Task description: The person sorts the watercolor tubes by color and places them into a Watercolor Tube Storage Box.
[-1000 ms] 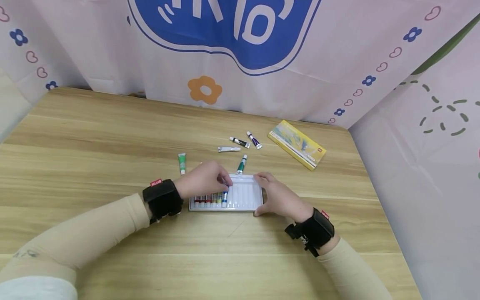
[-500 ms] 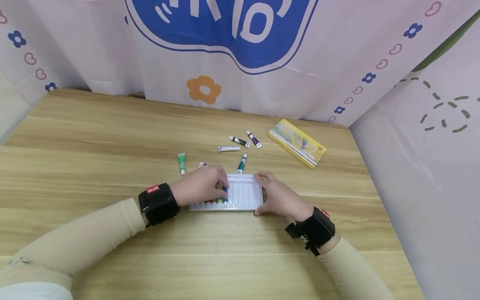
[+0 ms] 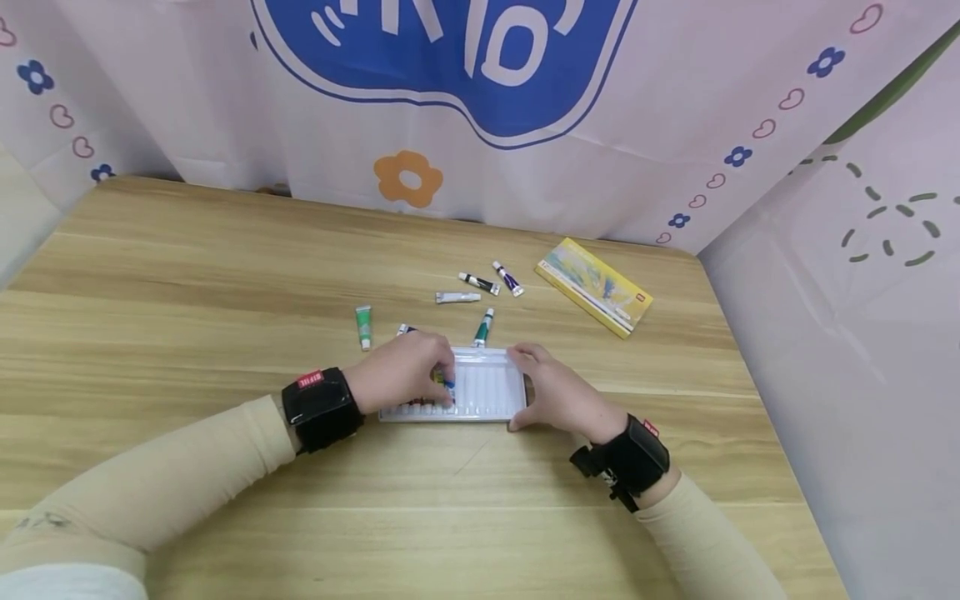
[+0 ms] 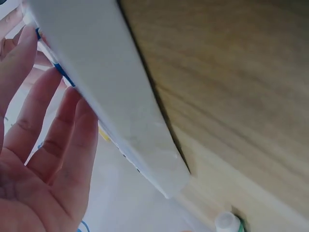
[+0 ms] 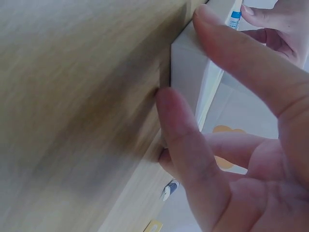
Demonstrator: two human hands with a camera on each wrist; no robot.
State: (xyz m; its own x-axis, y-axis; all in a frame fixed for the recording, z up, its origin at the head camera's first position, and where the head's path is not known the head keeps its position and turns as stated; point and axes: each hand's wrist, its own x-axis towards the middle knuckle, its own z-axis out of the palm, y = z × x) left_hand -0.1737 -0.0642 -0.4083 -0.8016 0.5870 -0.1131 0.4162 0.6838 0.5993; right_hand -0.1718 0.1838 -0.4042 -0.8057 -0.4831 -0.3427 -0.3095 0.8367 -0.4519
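Note:
A white plastic tray (image 3: pixel 491 387) lies flat on the wooden table, its left part filled with a row of small paint tubes (image 3: pixel 422 408). Over that row bends my left hand (image 3: pixel 408 367), thumb and fingers pinching a blue paint tube (image 3: pixel 451 388) that lies in a slot. In the left wrist view the fingertips reach over the tray's side wall (image 4: pixel 111 96). My right hand (image 3: pixel 558 396) grips the tray's right end, thumb at the near corner and fingers at the far one. Most of the row is hidden under the left hand.
Behind the tray lie loose tubes: light green (image 3: pixel 363 327), dark green (image 3: pixel 484 327), silvery white (image 3: pixel 457 297), black (image 3: pixel 478 284) and purple (image 3: pixel 508 280). Another tube (image 3: pixel 405 328) is half hidden by the left hand. A yellow box (image 3: pixel 594 287) sits at the back right.
My left hand has shifted slightly left and down, bringing the blue tube closer against the row. The right hand and the tray have stayed put.

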